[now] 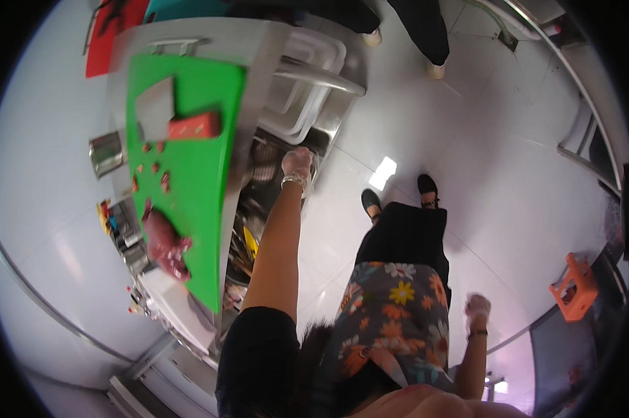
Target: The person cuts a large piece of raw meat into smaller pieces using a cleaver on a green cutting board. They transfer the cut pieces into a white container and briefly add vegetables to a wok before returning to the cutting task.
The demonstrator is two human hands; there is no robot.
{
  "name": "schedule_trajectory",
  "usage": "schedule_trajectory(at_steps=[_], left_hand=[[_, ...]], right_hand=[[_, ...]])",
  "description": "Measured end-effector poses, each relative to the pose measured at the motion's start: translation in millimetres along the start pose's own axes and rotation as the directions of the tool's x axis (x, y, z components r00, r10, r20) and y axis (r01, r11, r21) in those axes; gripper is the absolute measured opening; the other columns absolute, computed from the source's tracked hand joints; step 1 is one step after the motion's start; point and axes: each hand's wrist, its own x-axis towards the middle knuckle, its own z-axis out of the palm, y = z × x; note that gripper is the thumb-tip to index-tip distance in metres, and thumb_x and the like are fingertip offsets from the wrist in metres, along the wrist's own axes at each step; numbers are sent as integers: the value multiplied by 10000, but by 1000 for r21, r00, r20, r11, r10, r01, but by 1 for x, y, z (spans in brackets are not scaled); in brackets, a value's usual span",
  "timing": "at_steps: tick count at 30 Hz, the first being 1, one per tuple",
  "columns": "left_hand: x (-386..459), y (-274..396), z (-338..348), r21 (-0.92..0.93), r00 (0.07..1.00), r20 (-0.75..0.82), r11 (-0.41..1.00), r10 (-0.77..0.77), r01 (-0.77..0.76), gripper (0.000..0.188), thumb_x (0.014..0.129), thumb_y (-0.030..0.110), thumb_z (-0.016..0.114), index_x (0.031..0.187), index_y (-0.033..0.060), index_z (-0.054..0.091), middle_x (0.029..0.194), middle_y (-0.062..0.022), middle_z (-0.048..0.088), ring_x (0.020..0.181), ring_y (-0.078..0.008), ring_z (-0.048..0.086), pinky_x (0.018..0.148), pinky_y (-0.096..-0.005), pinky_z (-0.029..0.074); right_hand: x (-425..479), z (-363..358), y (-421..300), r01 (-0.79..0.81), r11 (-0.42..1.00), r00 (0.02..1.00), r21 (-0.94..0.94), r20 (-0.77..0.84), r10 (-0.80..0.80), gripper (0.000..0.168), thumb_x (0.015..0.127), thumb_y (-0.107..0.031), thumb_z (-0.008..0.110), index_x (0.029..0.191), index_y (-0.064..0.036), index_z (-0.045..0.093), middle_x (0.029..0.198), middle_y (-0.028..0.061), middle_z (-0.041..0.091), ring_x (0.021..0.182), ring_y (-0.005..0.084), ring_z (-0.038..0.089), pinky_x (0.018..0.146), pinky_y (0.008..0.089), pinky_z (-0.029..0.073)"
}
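Note:
My left hand (297,163), in a clear plastic glove, is beside the metal edge of the space below the counter, fingers curled; whether it grips anything is unclear. Low at my right side is my right hand (477,308), also gloved and blurred, with no object visible in it. On the counter lies a green cutting board (194,183). A cleaver with a red handle (194,125) rests near its far end. Small bits of raw meat (165,181) are scattered below the blade, and a larger piece of raw meat (165,240) lies nearer me.
White plastic tubs (293,125) sit beside the counter under a metal bar (319,77). A metal container (106,153) stands past the board. Another person's legs (424,31) are ahead. An orange plastic stool (578,290) is at the right.

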Motion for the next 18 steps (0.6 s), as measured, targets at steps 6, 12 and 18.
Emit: schedule_trajectory(at_steps=[6, 12, 18], left_hand=[[161, 36, 54, 361, 885, -234, 881, 403, -306, 398, 749, 191, 574, 1120, 47, 562, 1201, -177, 525, 1103, -315, 521, 929, -380, 429], [236, 43, 51, 623, 986, 69, 765, 151, -161, 336, 841, 286, 506, 1066, 44, 569, 1085, -191, 584, 1002, -346, 568, 856, -371, 470], [128, 68, 23, 490, 972, -153, 868, 178, -82, 323, 909, 293, 416, 1075, 54, 554, 1033, -172, 612, 932, -333, 600, 793, -395, 487]], right_hand=[[28, 66, 14, -639, 293, 673, 711, 334, 659, 32, 766, -60, 540, 773, -43, 566, 536, 51, 498, 388, 144, 456, 331, 266, 367], [89, 99, -25, -614, 388, 754, 688, 364, 547, 191, 804, -74, 511, 943, 1, 619, 570, 69, 556, 421, 150, 525, 375, 269, 422], [92, 33, -61, -319, 648, 914, 692, 42, 404, 219, 818, -42, 496, 995, 2, 618, 641, 45, 573, 489, 110, 532, 429, 234, 433]])
